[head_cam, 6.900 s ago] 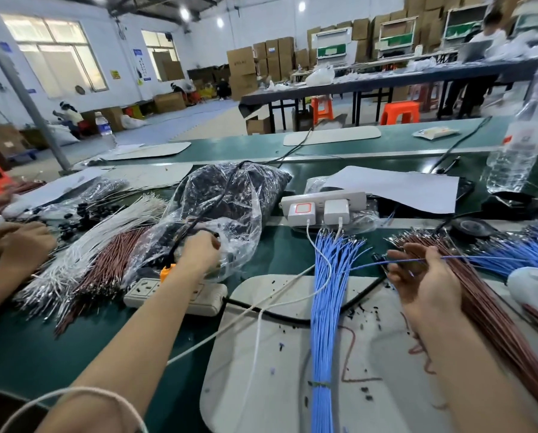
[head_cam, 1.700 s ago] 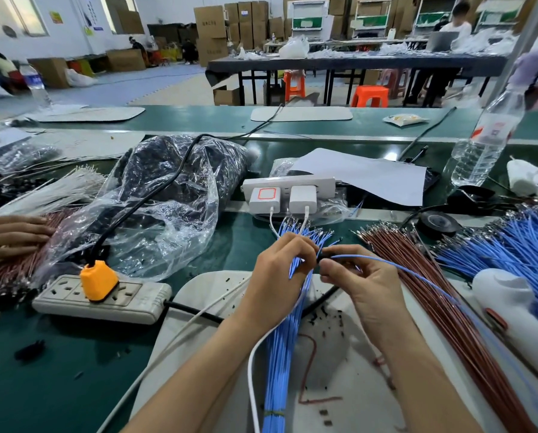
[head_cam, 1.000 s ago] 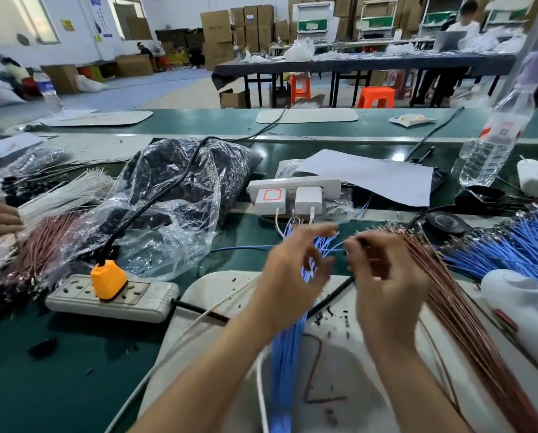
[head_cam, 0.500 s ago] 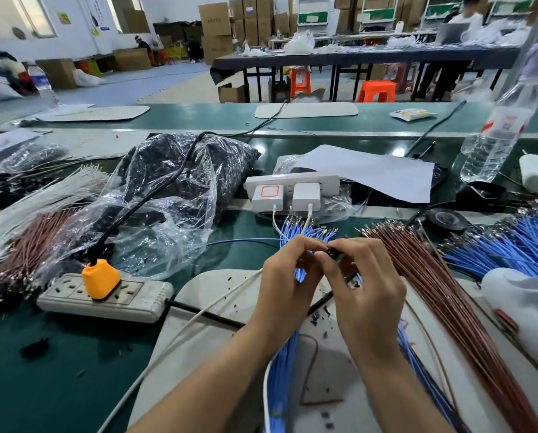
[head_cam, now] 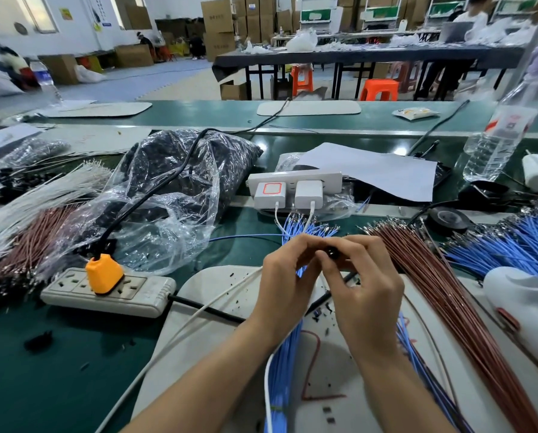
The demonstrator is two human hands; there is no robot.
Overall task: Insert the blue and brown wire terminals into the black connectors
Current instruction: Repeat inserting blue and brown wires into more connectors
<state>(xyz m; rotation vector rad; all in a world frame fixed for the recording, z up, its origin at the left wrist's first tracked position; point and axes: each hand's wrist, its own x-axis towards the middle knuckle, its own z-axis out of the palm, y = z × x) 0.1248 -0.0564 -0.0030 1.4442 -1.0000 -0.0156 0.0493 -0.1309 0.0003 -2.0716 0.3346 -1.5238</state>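
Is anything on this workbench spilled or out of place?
Yes, mildly. Small dark bits lie scattered over the white mat, like spilled debris. One brown wire lies curled on that mat, apart from the brown bundle. A black scrap sits alone on the green table.

L hand pinches blue wire, R hand blk connector.

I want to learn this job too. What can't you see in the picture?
Head view:
- Connector: mostly covered by fingers of the right hand.
- Wire tip: hidden behind left hand.
- Bag contents: blurred by crinkled plastic.
- Bottle top: blurred, at right edge.
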